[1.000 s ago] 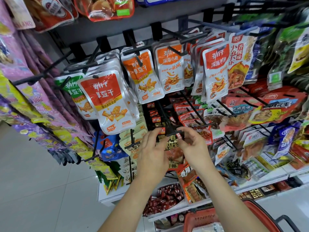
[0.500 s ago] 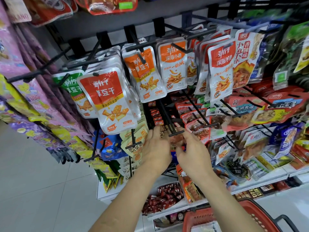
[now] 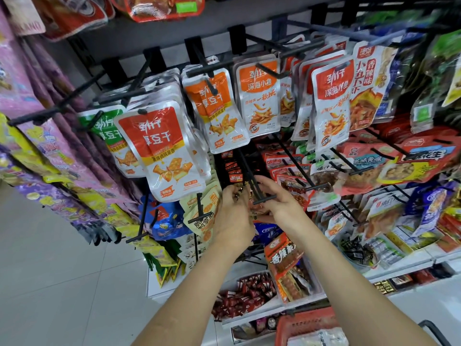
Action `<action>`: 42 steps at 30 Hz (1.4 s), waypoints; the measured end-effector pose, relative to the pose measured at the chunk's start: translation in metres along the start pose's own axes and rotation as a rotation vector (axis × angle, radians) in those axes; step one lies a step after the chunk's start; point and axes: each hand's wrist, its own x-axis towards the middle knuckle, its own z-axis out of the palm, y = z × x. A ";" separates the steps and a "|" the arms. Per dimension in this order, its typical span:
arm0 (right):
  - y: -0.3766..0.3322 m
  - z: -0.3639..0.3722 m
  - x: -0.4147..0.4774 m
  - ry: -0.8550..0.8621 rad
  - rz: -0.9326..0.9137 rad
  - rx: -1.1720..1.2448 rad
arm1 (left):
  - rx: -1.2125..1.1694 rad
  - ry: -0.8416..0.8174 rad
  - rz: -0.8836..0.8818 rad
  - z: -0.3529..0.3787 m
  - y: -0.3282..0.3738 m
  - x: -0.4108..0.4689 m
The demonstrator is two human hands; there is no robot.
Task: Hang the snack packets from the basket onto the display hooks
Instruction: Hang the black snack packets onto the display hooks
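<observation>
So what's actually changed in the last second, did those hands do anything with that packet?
The left hand and right hand have slid the dark packet from the tip of the hook further back along it, and still hold it. The other hanging packets and the red basket stayed put.

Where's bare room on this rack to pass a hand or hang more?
Bare: front of middle hook, between left hand and right hand; far-left hook beside the green packet; floor tiles. Top row, right side: packed.
</observation>
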 end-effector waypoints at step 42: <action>0.079 -0.033 -0.326 0.376 0.342 -0.787 | -0.242 -0.104 0.550 0.045 -0.062 -0.228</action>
